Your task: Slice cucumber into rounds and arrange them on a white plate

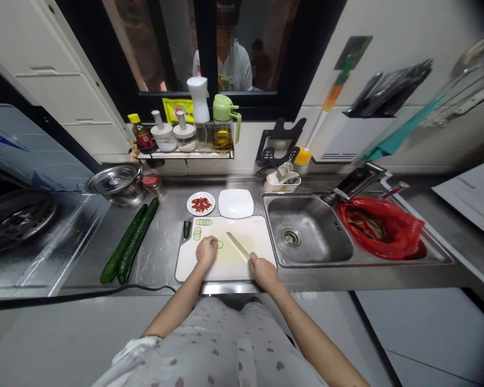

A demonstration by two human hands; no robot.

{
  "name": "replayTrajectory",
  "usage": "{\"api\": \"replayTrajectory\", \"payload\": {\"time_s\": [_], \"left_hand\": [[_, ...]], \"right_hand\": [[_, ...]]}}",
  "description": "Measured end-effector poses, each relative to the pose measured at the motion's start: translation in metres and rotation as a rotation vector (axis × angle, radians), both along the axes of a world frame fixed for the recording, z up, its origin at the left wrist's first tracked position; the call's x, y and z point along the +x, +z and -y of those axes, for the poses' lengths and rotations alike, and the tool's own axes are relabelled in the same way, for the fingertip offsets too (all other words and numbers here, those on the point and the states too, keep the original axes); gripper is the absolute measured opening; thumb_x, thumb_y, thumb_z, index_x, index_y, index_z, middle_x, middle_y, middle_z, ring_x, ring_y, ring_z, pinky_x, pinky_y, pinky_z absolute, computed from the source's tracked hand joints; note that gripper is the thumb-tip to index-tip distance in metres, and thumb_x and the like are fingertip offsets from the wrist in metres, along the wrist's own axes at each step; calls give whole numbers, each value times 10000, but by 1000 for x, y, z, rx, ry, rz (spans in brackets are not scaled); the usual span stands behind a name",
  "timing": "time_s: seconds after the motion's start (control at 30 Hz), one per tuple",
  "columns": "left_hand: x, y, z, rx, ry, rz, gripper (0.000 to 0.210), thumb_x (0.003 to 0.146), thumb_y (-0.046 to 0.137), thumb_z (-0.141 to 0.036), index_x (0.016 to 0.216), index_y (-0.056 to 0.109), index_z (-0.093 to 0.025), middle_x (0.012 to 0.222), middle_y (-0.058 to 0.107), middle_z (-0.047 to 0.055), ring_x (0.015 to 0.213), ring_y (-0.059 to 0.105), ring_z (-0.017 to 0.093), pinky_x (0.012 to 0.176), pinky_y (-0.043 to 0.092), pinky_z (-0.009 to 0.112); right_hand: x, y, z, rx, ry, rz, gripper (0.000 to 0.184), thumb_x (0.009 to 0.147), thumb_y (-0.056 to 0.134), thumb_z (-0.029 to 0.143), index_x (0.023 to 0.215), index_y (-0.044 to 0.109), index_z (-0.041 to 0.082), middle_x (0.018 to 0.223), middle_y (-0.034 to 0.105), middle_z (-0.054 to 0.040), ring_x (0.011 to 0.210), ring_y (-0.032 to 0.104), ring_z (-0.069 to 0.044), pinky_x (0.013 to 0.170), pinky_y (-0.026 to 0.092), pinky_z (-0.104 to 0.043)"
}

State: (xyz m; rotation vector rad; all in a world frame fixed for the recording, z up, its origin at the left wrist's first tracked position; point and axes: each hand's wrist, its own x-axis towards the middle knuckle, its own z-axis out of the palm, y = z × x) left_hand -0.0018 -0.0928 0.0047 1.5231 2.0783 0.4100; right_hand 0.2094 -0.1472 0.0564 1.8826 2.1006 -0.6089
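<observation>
My right hand [264,272] is wrapped round the handle of a kitchen knife [239,246], whose blade points up and left over the white cutting board [242,271]. My left hand [207,251] is closed in a pinch at a thin cucumber slice [220,245] on the board. Beyond that hand lie a row of overlapping cucumber slices [204,222] and a smaller group of slices [197,233]. Dark green cucumber end pieces [186,230] rest at the board's upper left corner.
Two whole cucumbers [135,244] lie left of the board. Behind it stand a plate of chopped red pieces [201,204] and a white plate [236,203]. The sink [310,252] is at the right, with a red bag [381,228] beyond. A condiment shelf [189,156] hangs behind.
</observation>
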Motion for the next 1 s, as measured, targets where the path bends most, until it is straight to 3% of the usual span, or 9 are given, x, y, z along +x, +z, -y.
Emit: {"api": "replayTrajectory", "payload": {"time_s": [0.33, 0.67, 1.0], "left_hand": [[-9, -4, 2, -6, -5, -49, 209, 821, 532, -235, 974, 672, -255, 1016, 666, 37, 912, 605, 180, 721, 418, 259], [-13, -5, -3, -52, 19, 18, 175, 806, 570, -271, 948, 669, -254, 941, 680, 20, 866, 607, 155, 696, 411, 237], [-14, -7, -4, -41, 16, 41, 180, 788, 590, -273, 950, 669, -268, 913, 678, 7, 851, 602, 154, 687, 404, 238]], "right_hand": [[3, 4, -4, 11, 29, 2, 288, 963, 267, 326, 1090, 488, 193, 938, 674, -108, 879, 637, -211, 693, 365, -276], [7, 18, 12, -21, 106, 9, 270, 957, 289, 322, 1069, 506, 207, 959, 673, -111, 911, 626, -217, 718, 362, -281], [7, 15, 18, -22, 156, 25, 277, 950, 292, 304, 1072, 516, 198, 922, 681, -117, 887, 640, -232, 702, 377, -291]]}}
